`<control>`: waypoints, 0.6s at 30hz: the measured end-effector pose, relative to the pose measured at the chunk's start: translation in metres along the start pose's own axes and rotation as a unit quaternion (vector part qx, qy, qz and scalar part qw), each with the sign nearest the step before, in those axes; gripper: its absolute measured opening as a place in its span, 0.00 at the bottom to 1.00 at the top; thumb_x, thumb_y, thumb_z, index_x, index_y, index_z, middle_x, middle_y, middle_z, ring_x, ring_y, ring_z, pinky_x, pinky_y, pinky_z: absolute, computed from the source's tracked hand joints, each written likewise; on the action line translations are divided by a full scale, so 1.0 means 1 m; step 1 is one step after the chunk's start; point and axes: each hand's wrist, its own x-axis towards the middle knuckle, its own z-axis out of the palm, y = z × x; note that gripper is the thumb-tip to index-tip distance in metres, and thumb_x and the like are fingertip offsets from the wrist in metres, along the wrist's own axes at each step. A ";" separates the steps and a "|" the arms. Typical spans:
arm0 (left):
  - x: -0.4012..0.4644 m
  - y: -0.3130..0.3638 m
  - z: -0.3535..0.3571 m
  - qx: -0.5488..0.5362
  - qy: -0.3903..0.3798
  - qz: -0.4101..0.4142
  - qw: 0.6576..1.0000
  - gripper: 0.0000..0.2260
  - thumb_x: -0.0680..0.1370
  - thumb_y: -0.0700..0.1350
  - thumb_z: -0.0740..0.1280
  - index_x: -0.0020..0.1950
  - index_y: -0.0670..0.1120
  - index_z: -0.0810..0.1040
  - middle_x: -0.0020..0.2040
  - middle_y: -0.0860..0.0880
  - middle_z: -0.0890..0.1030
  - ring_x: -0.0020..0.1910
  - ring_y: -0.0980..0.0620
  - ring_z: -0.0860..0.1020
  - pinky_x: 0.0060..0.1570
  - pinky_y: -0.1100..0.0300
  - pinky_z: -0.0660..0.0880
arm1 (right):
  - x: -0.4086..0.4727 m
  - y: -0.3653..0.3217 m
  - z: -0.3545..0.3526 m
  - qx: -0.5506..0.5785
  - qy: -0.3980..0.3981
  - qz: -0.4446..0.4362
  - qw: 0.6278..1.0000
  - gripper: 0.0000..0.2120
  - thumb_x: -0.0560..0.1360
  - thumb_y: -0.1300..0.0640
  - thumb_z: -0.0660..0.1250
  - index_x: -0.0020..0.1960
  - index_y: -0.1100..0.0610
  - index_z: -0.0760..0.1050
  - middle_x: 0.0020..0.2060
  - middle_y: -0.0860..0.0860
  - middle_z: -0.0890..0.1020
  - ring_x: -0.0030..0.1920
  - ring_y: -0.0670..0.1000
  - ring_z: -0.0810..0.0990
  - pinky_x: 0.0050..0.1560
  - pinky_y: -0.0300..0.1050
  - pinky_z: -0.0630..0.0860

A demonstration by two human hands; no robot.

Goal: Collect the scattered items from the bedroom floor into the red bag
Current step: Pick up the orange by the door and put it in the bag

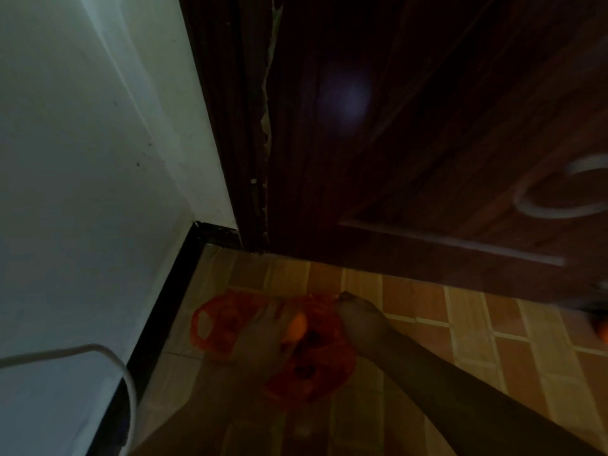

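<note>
I see both arms stretched down to the red bag on the tiled floor by the door. Right hand pinches its rim; left hand is too blurred, I can't tell its fingers' state beside an orange item.

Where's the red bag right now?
The red bag lies on the tiled floor, lower centre, near the wall corner and the dark door, under both hands.

Whole frame dim & motion-blurred; left hand smeared, finger pose can't be read; right hand at edge of red bag, grip unclear; orange item btwn hands partly covered, type unknown; 2nd orange object cut by right edge; white cable cut off at left & bottom.
</note>
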 end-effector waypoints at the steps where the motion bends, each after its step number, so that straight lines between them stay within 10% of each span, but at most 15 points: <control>1: -0.002 -0.002 0.007 0.003 -0.014 0.001 1.000 0.38 0.70 0.53 0.78 0.76 0.55 0.66 0.72 0.43 0.76 0.62 0.38 0.81 0.49 0.47 0.83 | -0.001 0.000 0.000 0.007 0.005 -0.007 1.000 0.14 0.84 0.57 0.61 0.67 0.54 0.80 0.66 0.54 0.77 0.62 0.55 0.79 0.59 0.42 0.75; 9: 0.003 -0.010 -0.009 0.044 -0.030 -0.007 0.999 0.31 0.74 0.56 0.71 0.75 0.50 0.71 0.72 0.44 0.73 0.69 0.38 0.74 0.64 0.37 0.75 | -0.005 0.004 0.001 0.029 0.018 -0.016 0.999 0.12 0.84 0.55 0.62 0.61 0.55 0.82 0.57 0.52 0.79 0.57 0.54 0.81 0.54 0.41 0.74; 15: 0.005 -0.035 -0.046 0.134 0.009 -0.281 0.950 0.31 0.82 0.53 0.63 0.82 0.46 0.57 0.81 0.39 0.59 0.80 0.36 0.59 0.77 0.37 0.58 | -0.007 0.003 -0.002 -0.006 0.011 -0.010 1.000 0.12 0.84 0.51 0.64 0.62 0.54 0.81 0.58 0.52 0.80 0.54 0.52 0.81 0.56 0.46 0.79; 18: -0.001 -0.042 -0.059 0.076 -0.016 -0.326 0.942 0.28 0.84 0.50 0.62 0.82 0.47 0.57 0.77 0.40 0.65 0.72 0.38 0.71 0.65 0.44 0.74 | -0.006 0.006 0.001 -0.040 0.022 0.026 0.999 0.10 0.82 0.53 0.65 0.60 0.52 0.81 0.56 0.51 0.79 0.53 0.52 0.81 0.52 0.46 0.81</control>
